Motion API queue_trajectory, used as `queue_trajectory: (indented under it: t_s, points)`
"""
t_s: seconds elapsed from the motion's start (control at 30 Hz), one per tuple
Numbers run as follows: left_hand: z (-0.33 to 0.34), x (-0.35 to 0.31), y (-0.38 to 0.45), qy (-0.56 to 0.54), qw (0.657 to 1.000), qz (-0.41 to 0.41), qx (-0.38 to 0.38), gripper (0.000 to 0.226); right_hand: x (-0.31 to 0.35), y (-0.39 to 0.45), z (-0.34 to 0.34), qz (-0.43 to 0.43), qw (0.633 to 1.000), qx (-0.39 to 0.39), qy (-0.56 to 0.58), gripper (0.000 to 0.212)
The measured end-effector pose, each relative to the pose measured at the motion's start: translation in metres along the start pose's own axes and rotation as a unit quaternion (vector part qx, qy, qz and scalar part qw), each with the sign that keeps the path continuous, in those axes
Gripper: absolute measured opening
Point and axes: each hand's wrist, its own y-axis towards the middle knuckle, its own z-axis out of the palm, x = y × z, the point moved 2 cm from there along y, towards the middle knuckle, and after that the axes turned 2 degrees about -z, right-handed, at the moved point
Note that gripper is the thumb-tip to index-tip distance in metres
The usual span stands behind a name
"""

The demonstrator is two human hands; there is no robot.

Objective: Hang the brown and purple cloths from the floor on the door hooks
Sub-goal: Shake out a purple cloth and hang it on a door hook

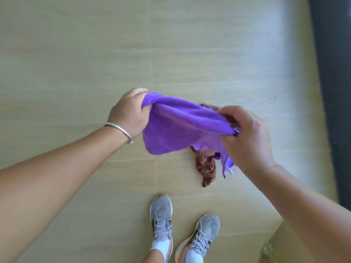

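Left hand [131, 112] gripping one corner of purple cloth [176, 128], right hand [245, 133] pinching opposite corner; hands apart, cloth stretched between, held above floor [76, 54]. Brown cloth [207, 168] crumpled below, seemingly on floor, mostly hidden behind purple one. Silver bangle [121, 130] on left wrist. Grey sneakers [161, 219] near bottom edge.
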Motion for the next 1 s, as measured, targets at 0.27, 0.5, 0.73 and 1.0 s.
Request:
queue_trajectory:
  t_s: [0.27, 0.5, 0.73, 1.0]
  points:
    - [-0.152, 0.014, 0.03, -0.011, 0.988, -0.059, -0.144, 0.027, 0.137, 0.044, 0.016, -0.062, 0.997, 0.048, 0.011, 0.036]
    - [-0.15, 0.066, -0.039, 0.015, 0.978, -0.182, -0.102, 0.056, 0.187, -0.05, 0.113, -0.078, 0.927, 0.36, 0.075, 0.043]
    - [-0.089, 0.132, -0.153, 0.073, 0.971, -0.229, 0.014, 0.052, 0.115, -0.111, 0.141, -0.022, 0.901, 0.425, -0.084, 0.046]
    - [-0.028, 0.159, -0.167, 0.065, 0.968, -0.205, 0.129, 0.052, 0.067, -0.102, 0.158, 0.065, 0.881, 0.412, -0.223, 0.047]
